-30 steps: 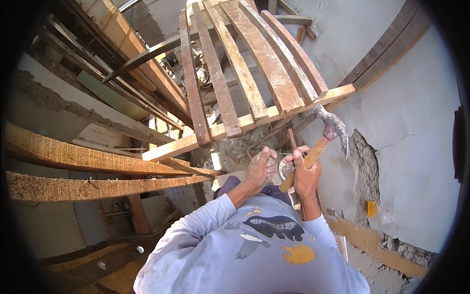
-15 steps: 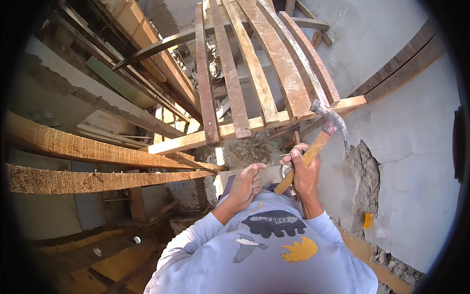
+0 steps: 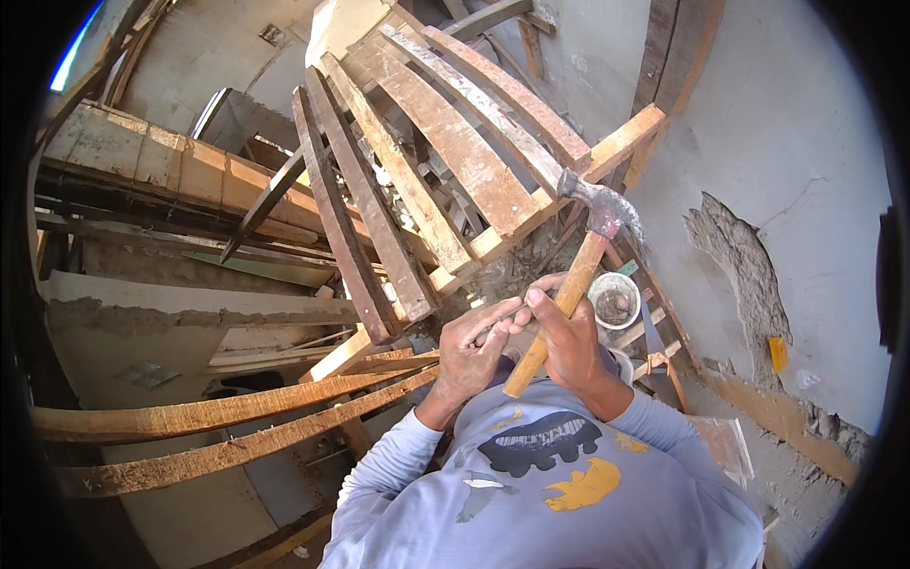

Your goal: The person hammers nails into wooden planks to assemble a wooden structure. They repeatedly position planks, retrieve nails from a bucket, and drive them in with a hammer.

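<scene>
My right hand (image 3: 571,343) is closed round the wooden handle of a claw hammer (image 3: 580,283). The hammer slants upward, its worn metal head above the hand and the handle's butt near my shirt. My left hand (image 3: 471,353) meets the right fingertips beside the handle, its fingers pinched together. Something thin and dark seems to lie between the fingertips, too small to name for sure. Just beyond the hands runs a light wooden beam (image 3: 490,245), with several planks (image 3: 471,156) laid across it; the hammer head overlaps the planks' near ends in view.
A white bucket (image 3: 614,302) with dark contents stands below, right of my hands, beside a wooden ladder-like frame (image 3: 656,327). Two rough-sawn boards (image 3: 237,406) reach in from the left. At the right rises a grey wall (image 3: 815,275) with a broken patch. Rubble lies beneath the planks.
The view has turned and shifted, bringing the bucket into sight. My left hand has come to the right hand and its fingers now touch it. The hammer stays in the right hand.
</scene>
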The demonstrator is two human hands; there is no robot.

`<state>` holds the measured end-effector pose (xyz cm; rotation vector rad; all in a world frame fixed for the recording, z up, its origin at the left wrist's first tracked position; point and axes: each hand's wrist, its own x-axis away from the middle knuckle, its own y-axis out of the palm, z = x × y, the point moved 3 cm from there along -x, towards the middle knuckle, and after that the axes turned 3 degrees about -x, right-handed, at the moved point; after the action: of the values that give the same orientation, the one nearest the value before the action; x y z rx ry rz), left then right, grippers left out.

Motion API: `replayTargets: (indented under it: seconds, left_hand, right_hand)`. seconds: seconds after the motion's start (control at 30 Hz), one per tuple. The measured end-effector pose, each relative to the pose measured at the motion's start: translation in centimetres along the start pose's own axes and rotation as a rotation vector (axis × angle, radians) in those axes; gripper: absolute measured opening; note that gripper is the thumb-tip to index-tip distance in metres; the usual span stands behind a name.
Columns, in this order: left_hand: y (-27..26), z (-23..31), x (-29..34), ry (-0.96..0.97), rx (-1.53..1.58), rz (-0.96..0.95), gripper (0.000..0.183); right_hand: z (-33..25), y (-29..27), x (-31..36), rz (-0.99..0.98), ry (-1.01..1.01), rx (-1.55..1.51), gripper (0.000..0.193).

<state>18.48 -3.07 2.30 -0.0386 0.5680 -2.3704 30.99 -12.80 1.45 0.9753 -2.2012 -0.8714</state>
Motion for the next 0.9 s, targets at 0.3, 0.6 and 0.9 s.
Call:
replayTargets:
  seconds: [0.3, 0.6, 0.9]
  left_hand:
    - [-0.7, 4.0, -5.8, 0.267, -0.342, -0.145, 0.018]
    - [-6.0, 1.2, -16.5, 0.277, -0.703, -0.556, 0.017]
    - [-4.6, -3.4, -18.7, 0.311, -0.743, -0.832, 0.023]
  right_hand:
    - [0.2, -3.9, -0.6, 0.070, -0.012, -0.036, 0.023]
    - [2.9, -7.2, 6.1, -0.070, 0.018, 0.255, 0.024]
    - [9.5, -6.9, 8.8, 0.180, -0.140, 0.444, 0.039]
